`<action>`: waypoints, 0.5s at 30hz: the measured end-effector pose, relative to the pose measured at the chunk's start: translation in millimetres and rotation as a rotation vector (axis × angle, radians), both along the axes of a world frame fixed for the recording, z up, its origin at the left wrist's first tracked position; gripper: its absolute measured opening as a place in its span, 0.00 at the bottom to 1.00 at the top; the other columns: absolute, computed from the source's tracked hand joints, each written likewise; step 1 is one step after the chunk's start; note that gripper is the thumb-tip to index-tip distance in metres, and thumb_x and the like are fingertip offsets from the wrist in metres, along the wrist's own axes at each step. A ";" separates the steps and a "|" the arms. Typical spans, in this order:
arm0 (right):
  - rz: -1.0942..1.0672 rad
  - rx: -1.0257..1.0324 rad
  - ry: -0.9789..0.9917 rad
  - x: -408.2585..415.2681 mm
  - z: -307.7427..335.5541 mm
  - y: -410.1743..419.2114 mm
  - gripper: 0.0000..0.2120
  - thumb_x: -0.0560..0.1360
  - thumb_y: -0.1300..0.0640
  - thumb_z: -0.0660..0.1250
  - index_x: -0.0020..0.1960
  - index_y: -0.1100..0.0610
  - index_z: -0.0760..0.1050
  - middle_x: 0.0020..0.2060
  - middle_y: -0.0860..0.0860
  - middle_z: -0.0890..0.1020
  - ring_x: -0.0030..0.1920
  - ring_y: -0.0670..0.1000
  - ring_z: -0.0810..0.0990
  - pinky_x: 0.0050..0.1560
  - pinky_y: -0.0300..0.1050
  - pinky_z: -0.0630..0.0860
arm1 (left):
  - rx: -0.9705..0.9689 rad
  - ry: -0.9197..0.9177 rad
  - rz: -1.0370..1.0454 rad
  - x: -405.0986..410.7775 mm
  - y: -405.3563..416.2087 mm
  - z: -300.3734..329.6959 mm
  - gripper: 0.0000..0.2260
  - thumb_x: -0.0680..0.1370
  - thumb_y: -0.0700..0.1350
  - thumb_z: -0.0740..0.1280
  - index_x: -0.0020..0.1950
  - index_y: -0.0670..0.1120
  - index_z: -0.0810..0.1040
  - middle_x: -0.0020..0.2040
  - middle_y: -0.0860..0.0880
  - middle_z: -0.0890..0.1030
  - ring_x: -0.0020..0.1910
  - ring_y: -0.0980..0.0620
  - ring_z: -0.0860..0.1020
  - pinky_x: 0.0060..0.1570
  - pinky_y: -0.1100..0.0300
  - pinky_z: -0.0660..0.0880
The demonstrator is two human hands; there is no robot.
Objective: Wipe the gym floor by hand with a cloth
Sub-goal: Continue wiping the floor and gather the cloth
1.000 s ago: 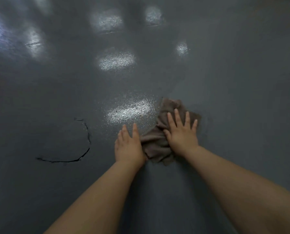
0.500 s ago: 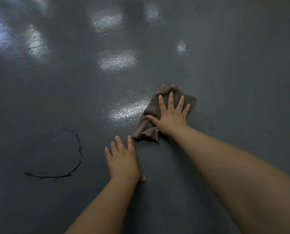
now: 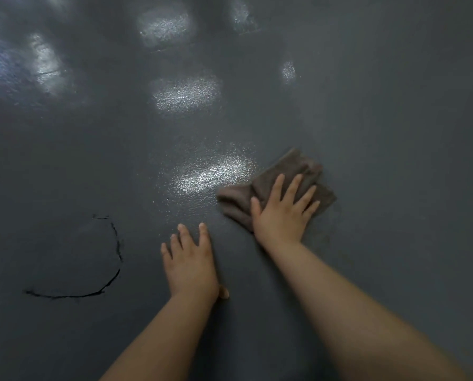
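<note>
A crumpled brown cloth lies on the dark grey gym floor, right of centre. My right hand presses flat on the cloth with its fingers spread and straight, covering the cloth's near half. My left hand rests flat on the bare floor nearer to me and to the left, a short gap from the cloth, holding nothing.
A curved black crack runs through the floor to the left of my left hand. Shiny patches of reflected light lie just left of the cloth and further ahead. Nothing else stands on the floor in view.
My right hand pushed the cloth away from me and then slid it to the right. My left hand, which lay beside the cloth, now sits nearer to me and apart from it.
</note>
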State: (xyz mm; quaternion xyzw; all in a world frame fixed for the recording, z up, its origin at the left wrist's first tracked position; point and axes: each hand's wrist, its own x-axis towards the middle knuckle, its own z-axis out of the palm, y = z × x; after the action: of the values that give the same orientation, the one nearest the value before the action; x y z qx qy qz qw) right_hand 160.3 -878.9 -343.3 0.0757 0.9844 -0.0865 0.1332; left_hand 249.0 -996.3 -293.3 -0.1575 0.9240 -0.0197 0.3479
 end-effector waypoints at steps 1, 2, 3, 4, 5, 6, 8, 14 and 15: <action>0.042 0.005 -0.012 4.2 -0.2 -5.7 0.37 0.77 0.37 0.53 0.78 0.51 0.43 0.76 0.60 0.42 0.73 0.70 0.39 0.69 0.68 0.38 | -0.001 0.000 -0.001 -0.5 0.7 -0.2 0.59 0.63 0.62 0.76 0.77 0.48 0.38 0.77 0.38 0.44 0.76 0.41 0.49 0.73 0.47 0.47; 0.090 0.004 -0.023 1.7 0.6 -9.5 0.37 0.76 0.35 0.53 0.78 0.48 0.43 0.76 0.59 0.41 0.73 0.70 0.38 0.69 0.69 0.37 | -0.002 -0.004 -0.005 -0.9 1.0 -0.2 0.59 0.63 0.62 0.76 0.77 0.48 0.38 0.77 0.38 0.44 0.76 0.41 0.49 0.73 0.47 0.47; 0.146 0.004 -0.033 -6.1 1.0 -10.8 0.37 0.75 0.33 0.53 0.77 0.45 0.42 0.76 0.58 0.40 0.73 0.70 0.37 0.68 0.70 0.36 | -0.004 -0.009 -0.008 -1.1 0.9 -0.3 0.59 0.62 0.63 0.76 0.77 0.48 0.38 0.77 0.38 0.43 0.76 0.41 0.49 0.73 0.47 0.47; 0.210 0.008 -0.042 -17.0 1.8 -10.4 0.38 0.74 0.31 0.52 0.77 0.43 0.42 0.76 0.57 0.39 0.73 0.70 0.36 0.68 0.71 0.36 | -0.007 -0.013 -0.012 -1.2 0.7 -0.4 0.59 0.62 0.63 0.76 0.77 0.48 0.38 0.77 0.38 0.43 0.76 0.41 0.49 0.73 0.47 0.47; 0.273 0.017 -0.052 -29.1 2.8 -8.5 0.38 0.73 0.30 0.52 0.77 0.42 0.41 0.76 0.56 0.38 0.73 0.69 0.36 0.68 0.71 0.36 | -0.011 -0.014 -0.014 -1.2 0.4 -0.4 0.59 0.62 0.63 0.76 0.77 0.48 0.38 0.77 0.38 0.44 0.76 0.41 0.49 0.73 0.47 0.48; 0.325 0.025 -0.066 -41.1 4.6 -5.8 0.39 0.73 0.29 0.51 0.77 0.42 0.41 0.76 0.55 0.38 0.73 0.68 0.35 0.68 0.70 0.36 | -0.012 -0.013 -0.017 -1.4 0.4 -0.3 0.59 0.62 0.64 0.76 0.77 0.48 0.38 0.77 0.38 0.44 0.76 0.41 0.50 0.73 0.47 0.48; 0.384 0.039 -0.088 -59.4 5.8 0.2 0.37 0.74 0.29 0.49 0.76 0.41 0.40 0.76 0.53 0.37 0.74 0.67 0.35 0.69 0.69 0.35 | -0.014 -0.013 -0.020 -1.3 0.5 -0.1 0.59 0.62 0.64 0.76 0.77 0.48 0.38 0.77 0.38 0.44 0.76 0.41 0.50 0.73 0.47 0.48; 0.256 0.040 -0.063 -53.3 3.8 35.7 0.31 0.79 0.36 0.46 0.77 0.44 0.40 0.77 0.52 0.38 0.75 0.62 0.37 0.73 0.60 0.37 | 0.006 -0.007 -0.015 -1.2 -0.7 1.6 0.60 0.61 0.64 0.76 0.77 0.49 0.38 0.77 0.37 0.45 0.76 0.40 0.50 0.74 0.46 0.48; 0.230 0.039 -0.062 -45.7 3.3 45.0 0.31 0.79 0.36 0.46 0.77 0.44 0.40 0.77 0.52 0.38 0.75 0.62 0.37 0.73 0.59 0.37 | 0.011 -0.001 -0.013 -0.9 -1.0 1.7 0.60 0.61 0.64 0.76 0.77 0.49 0.39 0.77 0.38 0.45 0.76 0.40 0.50 0.74 0.46 0.48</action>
State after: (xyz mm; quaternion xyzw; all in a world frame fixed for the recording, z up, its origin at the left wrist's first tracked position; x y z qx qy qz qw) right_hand 114.6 -833.9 -340.1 -0.0324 0.9835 -0.0489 0.1711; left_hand 248.1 -997.3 -291.6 -0.1496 0.9249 -0.0167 0.3493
